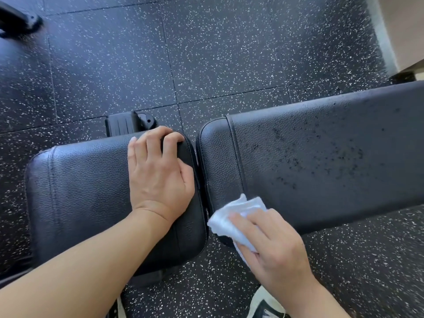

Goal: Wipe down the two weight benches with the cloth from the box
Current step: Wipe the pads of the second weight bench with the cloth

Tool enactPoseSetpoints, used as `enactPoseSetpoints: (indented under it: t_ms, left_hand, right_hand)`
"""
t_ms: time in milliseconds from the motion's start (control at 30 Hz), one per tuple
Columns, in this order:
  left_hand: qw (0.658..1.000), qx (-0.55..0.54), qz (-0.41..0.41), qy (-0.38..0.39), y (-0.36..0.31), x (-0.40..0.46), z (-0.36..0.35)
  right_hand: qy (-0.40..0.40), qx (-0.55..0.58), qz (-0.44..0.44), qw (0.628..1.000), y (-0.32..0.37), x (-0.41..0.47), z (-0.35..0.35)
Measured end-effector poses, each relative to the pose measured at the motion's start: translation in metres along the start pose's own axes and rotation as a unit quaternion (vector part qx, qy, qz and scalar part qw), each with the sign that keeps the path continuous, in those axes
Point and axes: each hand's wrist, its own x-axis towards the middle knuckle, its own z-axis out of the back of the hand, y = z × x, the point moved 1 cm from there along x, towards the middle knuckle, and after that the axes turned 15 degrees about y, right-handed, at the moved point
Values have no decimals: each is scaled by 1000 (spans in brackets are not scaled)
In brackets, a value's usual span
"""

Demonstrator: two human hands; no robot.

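A black padded weight bench lies below me in two parts: a short seat pad [87, 191] on the left and a long back pad [321, 157] on the right, with a narrow gap between them. Dark specks dot the long pad. My left hand [158, 175] rests flat on the seat pad, its fingers curled over the far right corner. My right hand [273, 246] presses a crumpled white cloth [234, 216] against the near left corner of the long pad.
Black speckled rubber floor tiles [206, 53] surround the bench. A black bench foot [130, 123] sticks out behind the seat pad. Another dark metal foot [20, 19] shows at the top left. A pale wall base [385, 37] runs along the top right. My shoes [266, 306] are at the bottom edge.
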Motion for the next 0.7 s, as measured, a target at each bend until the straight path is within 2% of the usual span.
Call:
enactPoseSetpoints:
  t_ms: [67, 133, 300, 400, 467, 533, 600, 633, 700]
  left_hand:
    - [1000, 0, -1, -1, 0, 0, 1]
    - [1000, -2, 1, 4, 1, 0, 2]
    - [1000, 3, 7, 16, -1, -1, 2]
    - [1000, 9, 9, 18, -2, 0, 2]
    - [1000, 10, 10, 16, -2, 0, 3]
    - [1000, 9, 10, 10, -1, 0, 2]
    - [1000, 6, 7, 5, -1, 0, 1]
    - [1000, 5, 4, 2, -1, 0, 0]
    - [1000, 7, 1, -4, 0, 0, -1]
  right_hand:
    - [-11, -12, 14, 1000, -11, -2, 6]
    - [-47, -32, -16, 998, -17, 21, 10]
    - [-152, -18, -224, 962, -35, 124, 27]
    - [-164, -2, -295, 941, -33, 172, 33]
    - [-142, -5, -251, 958, -18, 186, 28]
    - [-104, -19, -146, 984, -6, 181, 25]
    - [-69, -54, -72, 994, -20, 163, 32]
    - [-68, -75, -65, 993, -37, 156, 40]
    - [-94, -87, -123, 984, -77, 145, 59]
